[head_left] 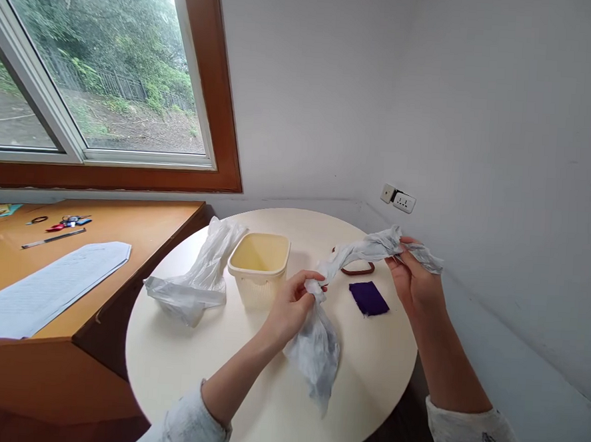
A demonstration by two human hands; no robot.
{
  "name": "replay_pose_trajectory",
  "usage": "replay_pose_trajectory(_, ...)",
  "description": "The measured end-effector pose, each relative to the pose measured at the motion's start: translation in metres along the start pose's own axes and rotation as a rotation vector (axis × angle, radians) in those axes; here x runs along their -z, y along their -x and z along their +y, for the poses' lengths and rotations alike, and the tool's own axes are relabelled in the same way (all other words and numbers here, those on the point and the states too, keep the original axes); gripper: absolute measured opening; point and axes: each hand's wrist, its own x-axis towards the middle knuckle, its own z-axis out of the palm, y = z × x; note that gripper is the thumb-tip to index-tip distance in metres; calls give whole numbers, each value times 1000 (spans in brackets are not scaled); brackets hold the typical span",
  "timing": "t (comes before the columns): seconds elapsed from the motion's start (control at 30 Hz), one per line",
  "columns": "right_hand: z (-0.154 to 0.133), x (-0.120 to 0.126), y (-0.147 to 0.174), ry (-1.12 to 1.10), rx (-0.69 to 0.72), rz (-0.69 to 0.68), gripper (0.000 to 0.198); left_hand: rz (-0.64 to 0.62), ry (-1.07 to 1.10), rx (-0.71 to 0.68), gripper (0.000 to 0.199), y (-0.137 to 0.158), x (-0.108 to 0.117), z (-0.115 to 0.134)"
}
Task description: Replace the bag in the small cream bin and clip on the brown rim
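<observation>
A thin, greyish-white plastic bag (364, 250) is stretched in a twisted strip between my two hands above the round table. My left hand (293, 307) is closed around it near the middle, and its loose, crumpled end (318, 349) hangs below that fist. My right hand (416, 282) pinches the bag near its other end, with a short tail sticking out past the fingers. Beneath the strip lies a dark purple cloth square (369, 299). Behind it is a brown-rimmed item (357, 271), partly covered by the bag, its kind unclear.
A cream plastic bin (258, 272) stands left of my left hand. Another crumpled white plastic bag (197, 275) lies beside it on the round white table (186, 374). At left, a wooden desk (165, 223) holds papers (56, 286), a pen (53, 239) and keys (70, 222).
</observation>
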Motion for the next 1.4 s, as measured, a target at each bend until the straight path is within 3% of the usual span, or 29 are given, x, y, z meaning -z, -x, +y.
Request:
replay_pose_trajectory(0.27,-12,-1,-22,31,-13,77,32,84,-71,-92,24,0,13,18)
replay_pose_trajectory(0.4,-9,-1,-20,48,-58,-121,31,77,-63,-132,23,2,15,25)
replay_pose_trajectory(0.6,0,-11,7,162,-333,-389,51,-1,-22,-180,26,2,14,25)
replay_pose_trajectory(0.73,-6,-13,11,279,-445,-496,46,-9,-18,-211,27,1,16,28)
replay_pose_trajectory(0.87,-17,-11,1,312,-466,-419,38,32,-10,-225,25,-2,18,33)
replay_pose_trajectory(1.1,-49,-14,-21,197,-246,-152,24,13,60,-214,20,-9,17,43)
replay_pose_trajectory(1.4,-80,-32,-45,91,-96,-100,15,7,226,-117,19,-9,16,62)
